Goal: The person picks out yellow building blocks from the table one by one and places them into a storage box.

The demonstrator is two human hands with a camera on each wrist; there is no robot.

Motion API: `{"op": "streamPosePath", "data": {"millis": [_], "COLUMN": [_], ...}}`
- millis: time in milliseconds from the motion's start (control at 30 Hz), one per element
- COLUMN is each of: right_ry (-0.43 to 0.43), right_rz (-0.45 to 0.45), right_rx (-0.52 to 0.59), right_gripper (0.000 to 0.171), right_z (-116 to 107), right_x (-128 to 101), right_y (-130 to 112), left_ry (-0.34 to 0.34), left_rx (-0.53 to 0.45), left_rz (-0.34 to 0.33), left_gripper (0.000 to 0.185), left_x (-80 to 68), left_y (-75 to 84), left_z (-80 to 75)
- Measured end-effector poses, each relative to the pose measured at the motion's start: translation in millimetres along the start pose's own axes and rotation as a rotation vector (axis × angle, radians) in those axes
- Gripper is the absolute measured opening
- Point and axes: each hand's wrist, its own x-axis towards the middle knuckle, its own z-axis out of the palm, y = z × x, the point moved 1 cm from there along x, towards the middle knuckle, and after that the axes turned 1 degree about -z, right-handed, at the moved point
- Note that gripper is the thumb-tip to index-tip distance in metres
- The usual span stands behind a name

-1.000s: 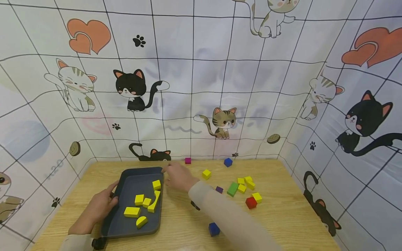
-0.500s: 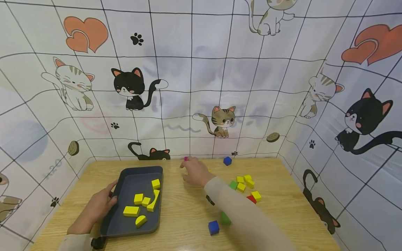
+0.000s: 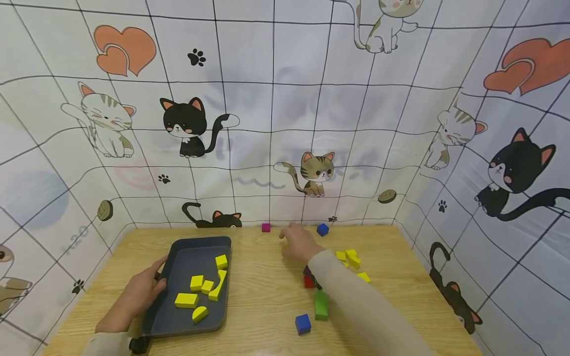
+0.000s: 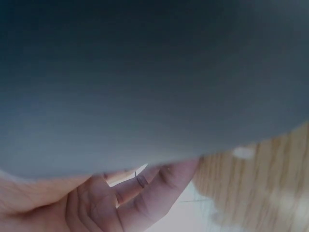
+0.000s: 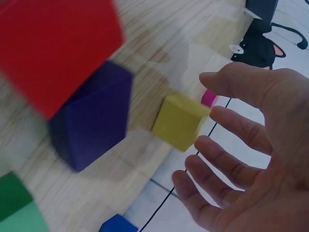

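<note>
My left hand (image 3: 141, 291) grips the left side of a dark grey tray (image 3: 178, 262), thumb at the rim. In the left wrist view, fingers (image 4: 149, 203) bend along the edge of a large grey surface. Several yellow toy blocks (image 3: 186, 300) lie inside the tray. My right hand (image 3: 299, 243) reaches across the far middle of the table, fingers spread and nothing between them. In the right wrist view a yellow block (image 5: 179, 121) sits right by its fingertips; the hand hides that block in the head view. Purple (image 5: 96, 118) and red (image 5: 58, 48) blocks are close by.
A magenta block (image 3: 265, 227) and a blue block (image 3: 322, 229) sit at the table's far edge. Further yellow blocks (image 3: 353, 258) lie right of the right forearm. Nearer are a green block (image 3: 321, 305) and another blue block (image 3: 303, 324). A cat-print cloth wall (image 3: 249, 163) rises behind.
My right hand has moved right from beside the tray's far right corner, past the magenta block, to the yellow block. My left hand and the tray stay put.
</note>
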Motion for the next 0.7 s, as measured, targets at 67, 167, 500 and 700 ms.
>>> {"op": "streamPosePath", "data": {"millis": [67,167,500,700], "right_ry": [-0.010,-0.024,-0.045,-0.052], "right_rz": [0.014,0.035,0.061,0.080], "right_rx": [0.011,0.034,0.097,0.103], "right_gripper": [0.043,0.045,0.038,0.034], "right_z": [0.0,0.4,0.7,1.0], "right_x": [-1.9,-4.3,-5.9,-6.3], "right_y": [4.6,10.2,15.9,12.4], "left_ry": [-0.001,-0.005,-0.001,0.002], "left_rx": [0.001,-0.004,-0.008,-0.007], "left_rz": [-0.004,-0.008,-0.001,0.004], "left_gripper": [0.071,0.071,0.071,0.071], "left_x": [0.0,-0.2,0.7,-0.4], "left_y": [0.6,1.3,-0.2,1.3], "left_z": [0.0,0.2,1.4,0.1]}}
